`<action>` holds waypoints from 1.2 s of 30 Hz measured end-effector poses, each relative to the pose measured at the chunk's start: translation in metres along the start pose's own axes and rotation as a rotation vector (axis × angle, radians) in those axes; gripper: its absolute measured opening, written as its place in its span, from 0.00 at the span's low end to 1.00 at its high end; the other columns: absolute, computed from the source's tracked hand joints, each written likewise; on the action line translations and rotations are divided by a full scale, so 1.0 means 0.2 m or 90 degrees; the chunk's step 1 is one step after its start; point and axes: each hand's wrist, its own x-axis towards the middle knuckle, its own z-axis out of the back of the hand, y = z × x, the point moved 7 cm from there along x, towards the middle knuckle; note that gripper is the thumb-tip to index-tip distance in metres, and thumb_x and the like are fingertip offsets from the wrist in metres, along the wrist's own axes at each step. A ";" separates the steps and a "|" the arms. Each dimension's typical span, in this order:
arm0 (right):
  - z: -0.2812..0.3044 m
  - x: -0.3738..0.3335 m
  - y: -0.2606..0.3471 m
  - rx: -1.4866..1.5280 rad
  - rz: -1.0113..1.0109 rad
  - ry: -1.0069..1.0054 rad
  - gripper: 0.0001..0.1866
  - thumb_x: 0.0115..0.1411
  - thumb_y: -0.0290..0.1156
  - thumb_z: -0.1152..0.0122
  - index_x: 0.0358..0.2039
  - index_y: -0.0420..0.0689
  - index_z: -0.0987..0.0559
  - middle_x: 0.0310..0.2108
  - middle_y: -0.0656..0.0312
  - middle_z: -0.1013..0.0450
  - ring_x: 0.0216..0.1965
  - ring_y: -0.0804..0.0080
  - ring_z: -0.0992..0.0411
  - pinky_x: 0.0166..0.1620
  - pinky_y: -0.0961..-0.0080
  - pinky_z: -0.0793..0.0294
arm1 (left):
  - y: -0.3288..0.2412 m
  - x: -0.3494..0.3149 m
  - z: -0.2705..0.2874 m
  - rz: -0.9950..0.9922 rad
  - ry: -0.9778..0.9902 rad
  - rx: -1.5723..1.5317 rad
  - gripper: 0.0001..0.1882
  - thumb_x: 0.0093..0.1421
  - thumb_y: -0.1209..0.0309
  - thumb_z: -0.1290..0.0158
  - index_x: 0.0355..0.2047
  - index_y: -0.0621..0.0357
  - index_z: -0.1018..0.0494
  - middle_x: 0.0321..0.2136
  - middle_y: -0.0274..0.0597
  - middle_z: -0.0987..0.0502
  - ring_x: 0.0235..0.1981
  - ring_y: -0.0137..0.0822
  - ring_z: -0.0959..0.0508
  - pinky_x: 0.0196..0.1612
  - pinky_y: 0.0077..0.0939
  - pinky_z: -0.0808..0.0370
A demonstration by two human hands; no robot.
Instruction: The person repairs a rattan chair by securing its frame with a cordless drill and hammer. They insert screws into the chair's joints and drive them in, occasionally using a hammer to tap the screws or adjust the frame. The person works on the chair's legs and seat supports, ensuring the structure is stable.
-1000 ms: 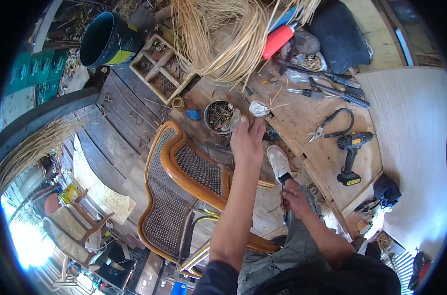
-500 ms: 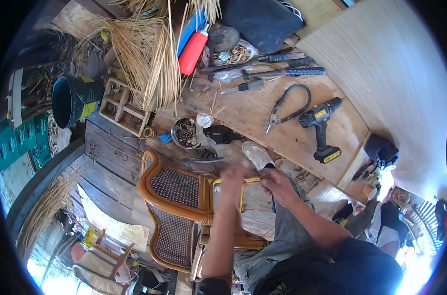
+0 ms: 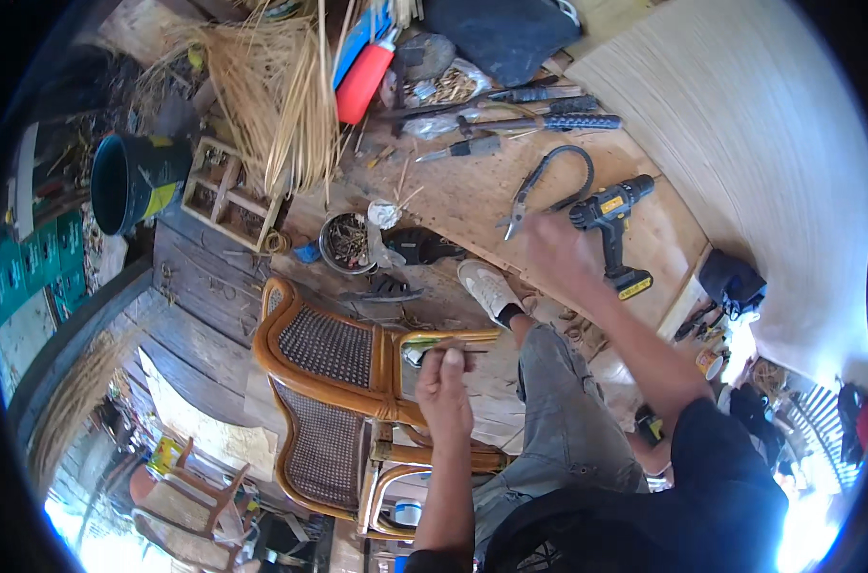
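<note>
My left hand (image 3: pixel 443 390) is raised above the frame of a rattan chair (image 3: pixel 321 346) with woven cane panels. Its fingers are pinched on a thin, dark, stick-like piece (image 3: pixel 472 351), too small to name exactly. My right hand (image 3: pixel 566 256) is smeared by motion over the wooden board (image 3: pixel 434 205), so its fingers do not show clearly. Closest to it are the pliers (image 3: pixel 516 212) with long, dark, curved handles; I cannot tell whether the hand touches them. A black and yellow cordless drill (image 3: pixel 610 229) lies just right of that hand.
A metal bowl (image 3: pixel 346 241) of small pieces stands left of my shoe (image 3: pixel 489 288). Beyond it are a divided wooden box (image 3: pixel 225 191), a dark bucket (image 3: pixel 133 186) and a bundle of cane strips (image 3: pixel 295 124). Hand tools (image 3: pixel 548 122) lie at the board's far edge.
My hands have parted. The right one has swung away and to the right toward the pliers; the left has come slightly nearer, staying over the chair. The whole view has shifted a little.
</note>
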 end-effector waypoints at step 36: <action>0.27 -1.24 0.07 -0.181 -0.310 0.233 0.12 0.56 0.34 0.46 0.37 0.40 0.27 0.16 0.66 0.34 0.14 0.80 0.36 0.18 0.80 0.38 | 0.00 -0.60 1.09 -0.320 -0.352 0.140 0.05 0.55 0.78 0.46 0.34 0.63 0.27 0.32 0.46 0.23 0.34 0.41 0.23 0.38 0.27 0.27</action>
